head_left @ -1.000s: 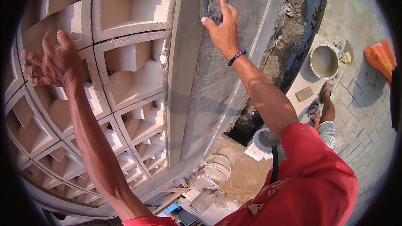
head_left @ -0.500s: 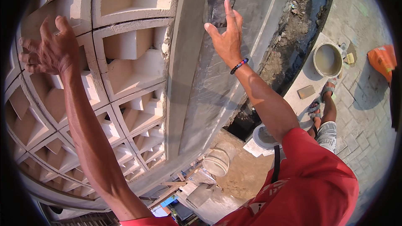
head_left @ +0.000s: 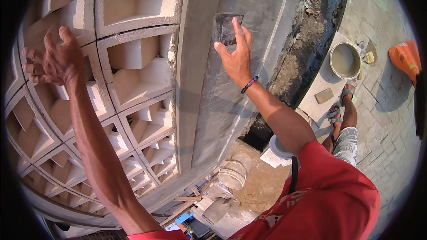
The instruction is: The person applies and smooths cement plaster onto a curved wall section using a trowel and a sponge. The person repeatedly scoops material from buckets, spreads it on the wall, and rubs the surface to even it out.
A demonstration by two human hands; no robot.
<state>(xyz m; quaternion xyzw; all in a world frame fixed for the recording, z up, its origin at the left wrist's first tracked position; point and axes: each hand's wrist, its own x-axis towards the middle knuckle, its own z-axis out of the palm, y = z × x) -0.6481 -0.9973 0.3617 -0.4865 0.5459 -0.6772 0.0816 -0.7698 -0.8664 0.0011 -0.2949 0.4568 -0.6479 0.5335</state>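
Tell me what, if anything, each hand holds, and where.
Right hand: dark flat pad, by its right side and lower edge. Left hand: at pale lattice; grip unclear.

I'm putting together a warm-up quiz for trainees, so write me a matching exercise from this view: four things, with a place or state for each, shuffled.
1. Left hand
2. Right hand
3. Bead bracelet
4. Upper-right bucket

A. contains murky liquid
B. on a dark flat pad
C. by pale openwork blocks
D. worn on the right arm

Pairs: 1-C; 2-B; 3-D; 4-A
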